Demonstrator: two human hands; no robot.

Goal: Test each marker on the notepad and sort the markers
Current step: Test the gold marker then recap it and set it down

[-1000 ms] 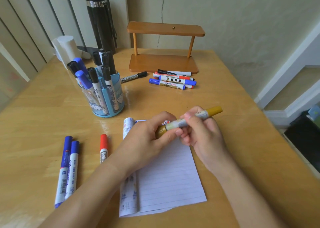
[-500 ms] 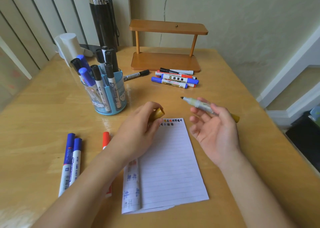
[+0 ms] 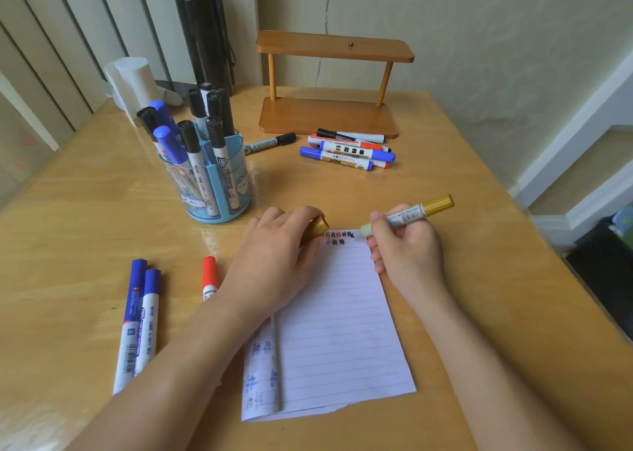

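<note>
right hand (image 3: 407, 245) fingers pinch the uncapped gold marker (image 3: 411, 212), tip at the notepad (image 3: 335, 330) top beside a row of test marks. left hand (image 3: 274, 255) fingers curl round its cap (image 3: 317, 227). two groups look sorted on the bench (image 3: 85, 217); many markers wait in the holder (image 3: 219, 183).

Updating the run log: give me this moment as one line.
phase: testing | right hand: holds gold marker, tip at notepad top | left hand: holds gold cap over notepad
</note>
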